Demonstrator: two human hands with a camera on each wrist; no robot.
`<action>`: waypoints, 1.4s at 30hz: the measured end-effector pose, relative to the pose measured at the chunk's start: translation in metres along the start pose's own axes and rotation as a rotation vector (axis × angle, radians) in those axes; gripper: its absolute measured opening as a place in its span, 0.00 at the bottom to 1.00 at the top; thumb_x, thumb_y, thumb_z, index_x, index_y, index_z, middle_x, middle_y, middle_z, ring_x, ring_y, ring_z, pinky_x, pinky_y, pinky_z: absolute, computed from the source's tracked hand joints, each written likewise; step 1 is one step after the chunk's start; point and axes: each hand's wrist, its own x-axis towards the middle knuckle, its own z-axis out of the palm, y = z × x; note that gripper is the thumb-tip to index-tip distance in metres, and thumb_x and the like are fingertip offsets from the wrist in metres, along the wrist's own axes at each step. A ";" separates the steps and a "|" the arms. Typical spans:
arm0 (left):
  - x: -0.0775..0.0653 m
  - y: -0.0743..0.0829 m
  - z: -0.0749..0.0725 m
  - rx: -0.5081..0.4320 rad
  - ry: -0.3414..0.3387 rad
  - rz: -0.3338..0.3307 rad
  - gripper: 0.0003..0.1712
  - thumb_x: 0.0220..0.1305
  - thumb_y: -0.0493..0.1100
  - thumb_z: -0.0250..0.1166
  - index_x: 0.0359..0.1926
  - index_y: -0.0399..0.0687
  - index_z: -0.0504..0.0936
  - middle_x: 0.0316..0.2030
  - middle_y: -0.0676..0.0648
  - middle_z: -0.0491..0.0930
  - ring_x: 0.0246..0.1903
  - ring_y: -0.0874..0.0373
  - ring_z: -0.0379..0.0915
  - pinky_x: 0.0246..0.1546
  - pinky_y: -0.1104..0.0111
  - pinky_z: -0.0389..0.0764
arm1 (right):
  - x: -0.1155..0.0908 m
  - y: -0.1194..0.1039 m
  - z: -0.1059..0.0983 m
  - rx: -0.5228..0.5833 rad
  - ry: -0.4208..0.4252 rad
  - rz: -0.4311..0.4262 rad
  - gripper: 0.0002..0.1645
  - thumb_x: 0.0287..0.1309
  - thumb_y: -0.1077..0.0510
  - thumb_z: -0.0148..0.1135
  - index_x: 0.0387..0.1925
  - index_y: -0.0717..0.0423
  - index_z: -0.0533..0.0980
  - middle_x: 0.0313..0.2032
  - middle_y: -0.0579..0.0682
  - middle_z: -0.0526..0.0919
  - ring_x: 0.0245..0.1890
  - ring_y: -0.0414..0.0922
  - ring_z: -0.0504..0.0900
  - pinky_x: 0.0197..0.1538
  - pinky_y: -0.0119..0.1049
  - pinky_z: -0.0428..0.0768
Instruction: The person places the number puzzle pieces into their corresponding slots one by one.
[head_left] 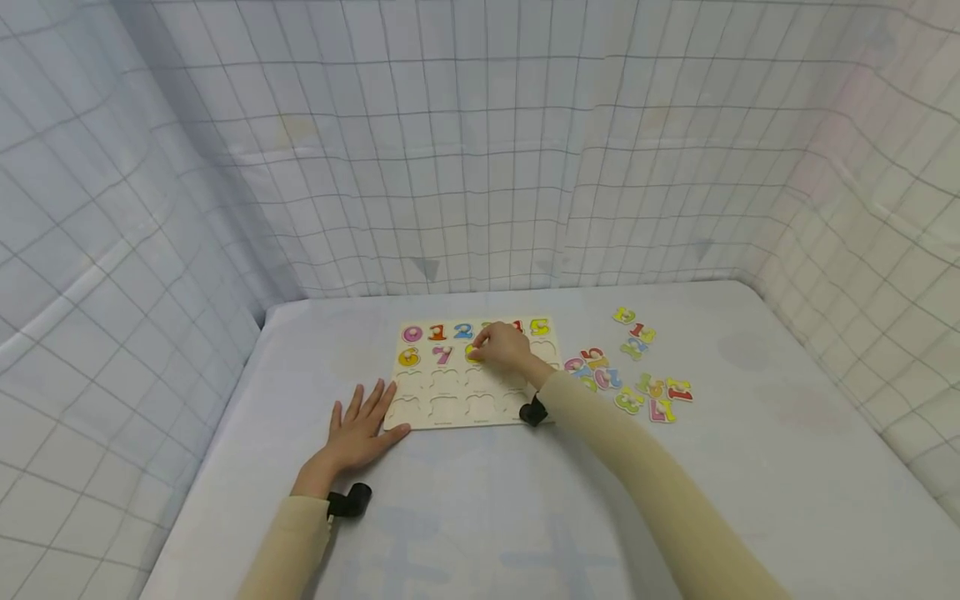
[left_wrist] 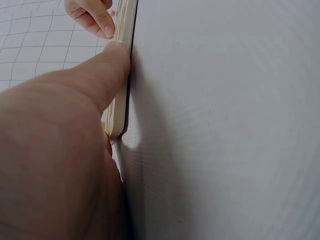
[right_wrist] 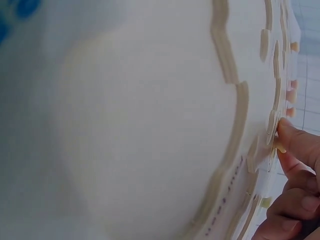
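A wooden number puzzle board (head_left: 457, 412) lies on the white table. My right hand (head_left: 501, 345) is over its second row and pinches a yellow number piece (head_left: 472, 353) just right of the purple 7 (head_left: 442, 356). The fingers partly cover that piece. In the right wrist view, thumb and fingers (right_wrist: 300, 140) meet around a small knob at the board's surface. My left hand (head_left: 360, 435) lies with fingers spread at the board's near left corner. Its thumb (left_wrist: 112, 62) rests against the edge in the left wrist view.
Coloured number pieces fill the top row, and the yellow 6 (head_left: 408, 357) begins the second. Several loose number pieces (head_left: 628, 401) lie scattered right of the board, including a red 11 (head_left: 679, 389). Grid-patterned cloth walls (head_left: 480, 167) stand behind and at both sides.
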 end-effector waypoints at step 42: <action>0.001 -0.001 -0.002 0.008 -0.011 0.021 0.49 0.65 0.68 0.51 0.75 0.47 0.45 0.73 0.39 0.39 0.70 0.38 0.22 0.60 0.43 0.18 | -0.098 0.111 -0.103 0.012 0.111 0.111 0.19 0.55 0.44 0.68 0.40 0.53 0.82 0.18 0.48 0.70 0.15 0.42 0.64 0.17 0.31 0.57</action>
